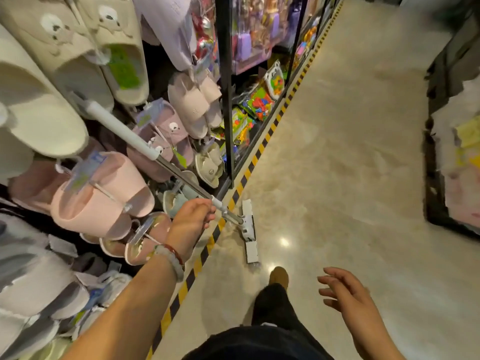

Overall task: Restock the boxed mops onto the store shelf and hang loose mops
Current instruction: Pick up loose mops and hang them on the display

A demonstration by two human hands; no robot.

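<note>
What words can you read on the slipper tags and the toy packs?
None can be read.
Slipper tags: green and printed, too blurred.
Toy packs: bright pictures, any print too small.
Mop, held by the left hand: no lettering shows.

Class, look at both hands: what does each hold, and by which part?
The left hand grips the mop low on its metal pole, just above the head. The right hand holds nothing, its fingers relaxed.
</note>
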